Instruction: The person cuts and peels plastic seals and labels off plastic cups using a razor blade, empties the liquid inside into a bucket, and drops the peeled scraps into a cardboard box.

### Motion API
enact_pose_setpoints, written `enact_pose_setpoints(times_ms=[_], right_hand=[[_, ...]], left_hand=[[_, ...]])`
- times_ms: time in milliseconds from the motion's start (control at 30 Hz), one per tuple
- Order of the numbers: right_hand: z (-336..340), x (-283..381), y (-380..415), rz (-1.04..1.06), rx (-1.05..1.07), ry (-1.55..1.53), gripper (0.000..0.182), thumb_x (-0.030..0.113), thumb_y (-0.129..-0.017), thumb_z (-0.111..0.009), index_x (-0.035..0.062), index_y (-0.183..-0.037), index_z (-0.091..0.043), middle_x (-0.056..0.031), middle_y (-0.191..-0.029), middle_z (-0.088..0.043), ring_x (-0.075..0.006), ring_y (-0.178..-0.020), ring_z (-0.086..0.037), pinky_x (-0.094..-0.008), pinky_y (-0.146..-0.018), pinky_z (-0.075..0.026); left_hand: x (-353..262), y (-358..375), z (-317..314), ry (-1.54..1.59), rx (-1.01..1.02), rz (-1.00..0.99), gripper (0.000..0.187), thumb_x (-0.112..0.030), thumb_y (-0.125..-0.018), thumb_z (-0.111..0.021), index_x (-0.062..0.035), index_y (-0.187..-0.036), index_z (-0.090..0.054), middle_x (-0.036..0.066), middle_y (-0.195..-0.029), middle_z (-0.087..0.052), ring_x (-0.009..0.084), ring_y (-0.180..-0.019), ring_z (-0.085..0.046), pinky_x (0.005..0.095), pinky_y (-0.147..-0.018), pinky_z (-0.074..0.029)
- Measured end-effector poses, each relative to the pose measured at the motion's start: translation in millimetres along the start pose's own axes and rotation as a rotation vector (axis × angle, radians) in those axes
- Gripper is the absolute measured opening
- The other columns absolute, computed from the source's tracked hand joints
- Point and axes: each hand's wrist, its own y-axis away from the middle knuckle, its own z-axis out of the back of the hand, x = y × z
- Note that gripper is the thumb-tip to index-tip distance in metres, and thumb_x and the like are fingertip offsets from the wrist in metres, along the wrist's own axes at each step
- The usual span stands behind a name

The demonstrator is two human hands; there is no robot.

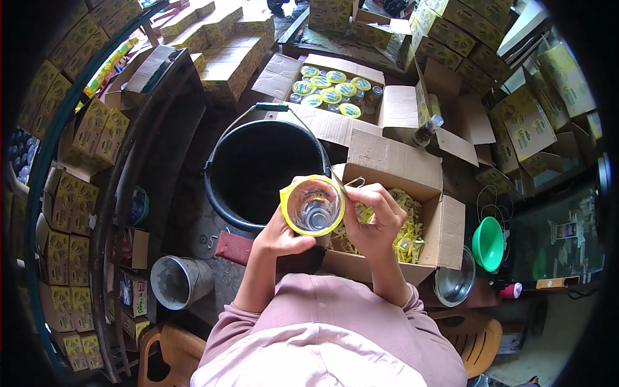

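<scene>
My left hand (277,232) is wrapped round a clear plastic cup (316,209) with a yellow rim, its round end facing me. At the cup's right edge, my right hand (374,219) has thumb and forefinger pinched together. A thin, narrow strip (338,180) shows by those fingertips; I cannot tell what it is. Beneath my right hand stands an open cardboard box (445,226) holding yellow and clear plastic scraps (409,242). A big black bucket (219,193) with a raised handle is just beyond my left hand.
Ahead, an open carton (322,126) holds several yellow-lidded cups, with a clear jar (425,132) to its right. Green bowl (488,244) and glass bowl (454,280) are at right. A grey bucket (180,280) stands left, near a dark red block (233,247). Stacked yellow cartons (68,258) line the left side.
</scene>
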Motion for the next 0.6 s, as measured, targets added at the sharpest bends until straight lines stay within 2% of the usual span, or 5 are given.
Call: enact_pose_setpoints(times_ms=[33,167,367,467,600], right_hand=[[-0.2,-0.4,0.2,0.005,0.002,0.007,0.019,-0.006,-0.066,-0.067,0.0045,-0.081,-0.062,-0.0077,-0.070,-0.060,-0.0180,-0.060,-0.060,-0.0256,-0.053,-0.046],[-2.8,-1.2,1.7,0.019,0.007,0.009,0.020,-0.006,-0.066,-0.068,0.0049,-0.082,-0.062,-0.0077,-0.070,-0.060,-0.0179,-0.060,-0.059,-0.0257,-0.052,-0.046],[-2.4,-5.0,8.8,0.008,0.002,0.022,0.021,-0.006,-0.066,-0.067,0.0053,-0.082,-0.061,-0.0076,-0.070,-0.060,-0.0181,-0.060,-0.059,-0.0257,-0.052,-0.046],[-2.9,-3.2,6.7,0.013,-0.014,0.025,0.021,-0.007,-0.066,-0.067,0.0053,-0.082,-0.062,-0.0075,-0.069,-0.060,-0.0183,-0.060,-0.059,-0.0255,-0.052,-0.046],[-4.5,-4.7,6.0,0.008,-0.016,0.037,0.022,-0.007,-0.065,-0.067,0.0050,-0.082,-0.062,-0.0076,-0.069,-0.060,-0.0182,-0.060,-0.060,-0.0252,-0.052,-0.046]], left_hand=[[0.6,-1.4,-1.1,-0.017,0.012,-0.062,0.069,-0.033,-0.061,-0.077,-0.0028,-0.113,-0.045,0.007,-0.108,-0.045,0.0158,-0.102,-0.047,0.0303,-0.089,-0.039],[3.4,-1.9,-4.9,-0.282,-0.149,-0.038,0.058,-0.009,-0.054,-0.081,-0.0042,-0.103,-0.052,0.006,-0.101,-0.052,0.0146,-0.095,-0.052,0.0275,-0.082,-0.044],[5.4,-0.8,-5.2,-0.299,-0.154,-0.037,0.055,-0.006,-0.055,-0.079,-0.0054,-0.103,-0.052,0.007,-0.102,-0.052,0.0160,-0.094,-0.052,0.0281,-0.083,-0.044],[5.4,-2.1,-2.8,-0.343,-0.089,-0.064,0.056,-0.002,-0.056,-0.077,-0.0050,-0.106,-0.050,0.006,-0.103,-0.049,0.0153,-0.094,-0.052,0.0274,-0.083,-0.043],[5.9,-0.7,-3.9,-0.305,-0.039,-0.040,0.055,-0.004,-0.055,-0.077,-0.0049,-0.104,-0.051,0.007,-0.102,-0.049,0.0174,-0.095,-0.051,0.0276,-0.083,-0.044]])
